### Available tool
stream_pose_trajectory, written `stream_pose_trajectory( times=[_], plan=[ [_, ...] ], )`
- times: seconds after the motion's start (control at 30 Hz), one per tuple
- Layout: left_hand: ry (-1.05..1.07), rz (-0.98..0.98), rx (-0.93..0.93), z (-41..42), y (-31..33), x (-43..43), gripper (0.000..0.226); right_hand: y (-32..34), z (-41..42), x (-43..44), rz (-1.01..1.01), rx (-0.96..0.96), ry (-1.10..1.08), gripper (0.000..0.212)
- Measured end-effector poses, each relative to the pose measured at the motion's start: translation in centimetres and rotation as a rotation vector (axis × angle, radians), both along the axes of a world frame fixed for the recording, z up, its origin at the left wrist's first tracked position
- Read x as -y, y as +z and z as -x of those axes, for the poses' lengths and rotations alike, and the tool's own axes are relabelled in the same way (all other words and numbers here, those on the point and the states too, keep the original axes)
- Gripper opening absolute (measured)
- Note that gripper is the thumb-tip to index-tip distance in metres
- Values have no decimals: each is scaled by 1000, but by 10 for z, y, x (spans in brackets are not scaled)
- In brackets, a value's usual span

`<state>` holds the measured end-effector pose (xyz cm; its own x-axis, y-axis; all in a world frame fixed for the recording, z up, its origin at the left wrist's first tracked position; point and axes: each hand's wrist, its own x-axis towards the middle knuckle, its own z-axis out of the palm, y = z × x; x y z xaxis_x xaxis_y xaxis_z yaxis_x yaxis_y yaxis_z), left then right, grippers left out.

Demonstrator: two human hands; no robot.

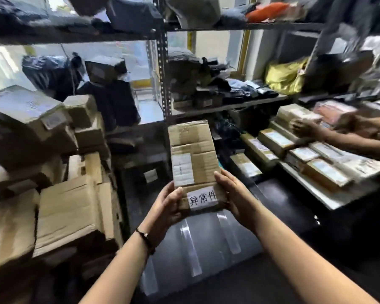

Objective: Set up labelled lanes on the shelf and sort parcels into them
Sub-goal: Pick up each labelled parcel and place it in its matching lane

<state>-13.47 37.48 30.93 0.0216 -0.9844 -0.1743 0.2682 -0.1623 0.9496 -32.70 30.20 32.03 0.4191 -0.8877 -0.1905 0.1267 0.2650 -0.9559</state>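
I hold a long brown cardboard parcel (193,150) upright in front of me, between both hands. A white handwritten label (203,199) is stuck on its near end, and a white shipping label sits higher on its face. My left hand (166,209) grips the parcel's lower left edge, thumb on the front. My right hand (235,196) holds the lower right edge, fingers wrapped behind. The metal shelf unit (166,84) stands behind, loaded with dark bags.
Stacked cardboard boxes (66,211) fill the left. A grey taped plastic bag (204,244) lies below my hands. On the right shelf (312,189) lie rows of small boxes, where another person's hands (307,128) handle a box. A yellow bag (285,77) sits above.
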Motion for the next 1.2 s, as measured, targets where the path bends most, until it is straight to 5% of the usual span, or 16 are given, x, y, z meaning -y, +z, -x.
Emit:
stream_pose_trajectory(
  times=[0.33, 0.5, 0.63, 0.73, 1.2],
  plan=[
    [-150, -120, -15, 154, -28, 73, 57, -38, 173, 49, -102, -88, -65, 62],
    [-108, -177, -53, 230, -50, 121, 60, -48, 248, 97, -122, -158, 31, 40],
    [-55, -218, -64, 275, -66, 154, 56, -63, 294, 136, -189, -207, 107, 61],
    [-4, -259, -105, 293, -79, 173, 51, -74, 310, 163, -224, -216, 138, 51],
    [71, -440, -12, 291, -129, 340, 29, -147, 302, 337, -369, -234, 74, 70]
  ],
)
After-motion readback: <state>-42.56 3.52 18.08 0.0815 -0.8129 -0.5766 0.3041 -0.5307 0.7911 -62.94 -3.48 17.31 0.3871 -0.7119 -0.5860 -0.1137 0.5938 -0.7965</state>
